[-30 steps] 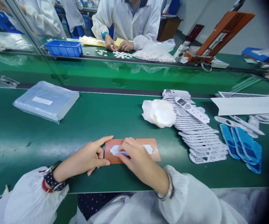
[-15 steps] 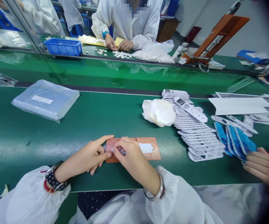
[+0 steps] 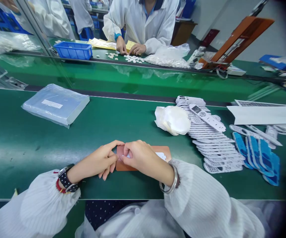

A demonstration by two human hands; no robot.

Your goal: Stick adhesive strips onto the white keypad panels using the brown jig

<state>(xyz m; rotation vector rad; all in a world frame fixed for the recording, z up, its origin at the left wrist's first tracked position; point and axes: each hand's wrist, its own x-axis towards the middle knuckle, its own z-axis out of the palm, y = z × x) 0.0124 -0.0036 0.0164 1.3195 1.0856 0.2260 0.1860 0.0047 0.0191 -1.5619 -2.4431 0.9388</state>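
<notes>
A copper-coloured flat plate (image 3: 167, 150) lies on the green bench in front of me, with a white flat piece (image 3: 161, 155) on it. Only the right end of that piece shows; my right hand covers most of the rest. My left hand (image 3: 105, 161) grips the plate's left end, forefinger along the far corner and thumb near its edge. My right hand (image 3: 140, 155) is over the plate, thumb and fingers pinched close to the left thumb. What lies in this pinch is too small to name, though a pale sliver shows there.
Right of the plate are a long stack of white remote-control-shaped panels (image 3: 217, 148), a crumpled white paper pile (image 3: 174, 120), blue-filmed panels (image 3: 259, 153) and white sheets (image 3: 264, 115). A wrapped package (image 3: 56, 104) lies left. Beyond the divider a co-worker (image 3: 143, 26) handles small white pieces (image 3: 134, 59).
My right hand has shifted left over the plate, its pinch now at the left end beside my left thumb. The neighbour's hand at the far right has left the view.
</notes>
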